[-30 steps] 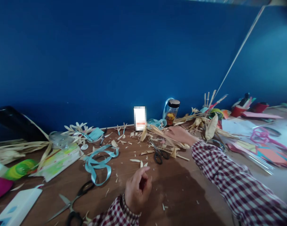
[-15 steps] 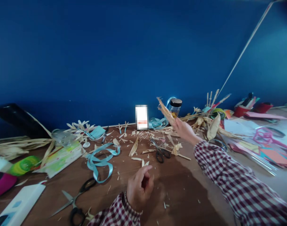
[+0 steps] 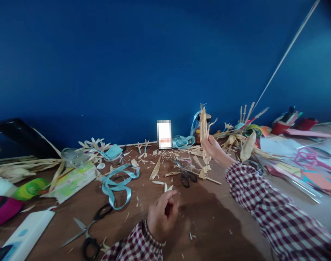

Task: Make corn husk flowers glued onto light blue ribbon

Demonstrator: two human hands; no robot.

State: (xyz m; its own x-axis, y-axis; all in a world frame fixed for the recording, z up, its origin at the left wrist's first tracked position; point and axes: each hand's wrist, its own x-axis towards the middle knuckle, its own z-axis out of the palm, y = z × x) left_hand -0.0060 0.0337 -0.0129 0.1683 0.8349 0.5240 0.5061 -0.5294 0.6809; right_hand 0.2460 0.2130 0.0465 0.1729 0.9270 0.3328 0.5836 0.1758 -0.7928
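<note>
My right hand (image 3: pixel 212 148) is closed around a dried corn husk (image 3: pixel 204 125), raised upright at the back of the table. The husk partly covers a glass jar (image 3: pixel 197 135) with a dark lid. Lower in the view, my left hand (image 3: pixel 163 215) rests near the table with its fingers curled inward. Pale husk petals (image 3: pixel 167 187) show just past its fingertips; whether they are gripped is hidden. Black-handled scissors (image 3: pixel 85 230) lie open to its left, and smaller scissors (image 3: pixel 185 174) lie beyond it. Light blue ribbon (image 3: pixel 119 183) is looped on the table.
Husk scraps (image 3: pixel 156 167) litter the brown table (image 3: pixel 206 224). Husk flowers (image 3: pixel 93 145) lie at the back left, near a white power strip (image 3: pixel 29 232) and green tape (image 3: pixel 32 188). Pink scissors (image 3: pixel 306 156) and papers cover the right side. A blue wall (image 3: pixel 127 72) stands behind.
My right hand has turned the corn husk from leaning left to upright, bringing it in front of the jar. My left hand has stayed nearly still.
</note>
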